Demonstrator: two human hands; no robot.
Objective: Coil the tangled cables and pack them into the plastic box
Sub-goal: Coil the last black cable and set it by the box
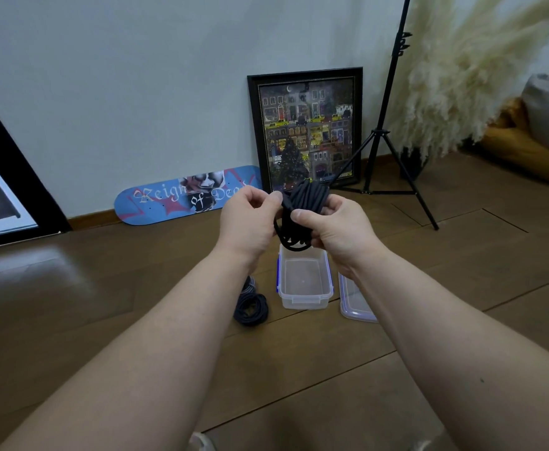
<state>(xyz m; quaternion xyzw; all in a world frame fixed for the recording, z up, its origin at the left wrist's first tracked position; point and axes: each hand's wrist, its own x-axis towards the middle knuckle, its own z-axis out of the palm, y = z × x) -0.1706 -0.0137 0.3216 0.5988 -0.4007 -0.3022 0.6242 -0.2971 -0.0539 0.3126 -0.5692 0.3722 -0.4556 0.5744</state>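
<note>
A coiled black cable point(305, 200) is held up in the air above the clear plastic box point(305, 296). My right hand point(338, 229) grips the bundle from the right, thumb across its front. My left hand point(250, 216) pinches the cable's end at the bundle's left side. The box stands open on the wooden floor with nothing visible inside. Its lid point(354, 302) lies flat to the right of the box. A second dark coiled cable point(250, 307) rests on the floor left of the box, partly hidden by my left forearm.
A blue skateboard deck point(169, 198) and a framed picture point(309, 131) lean on the wall behind. A black tripod stand point(383, 131) rises at the right, beside pampas grass point(461, 76) and cushions point(533, 141). A dark-framed panel point(3, 190) leans at far left.
</note>
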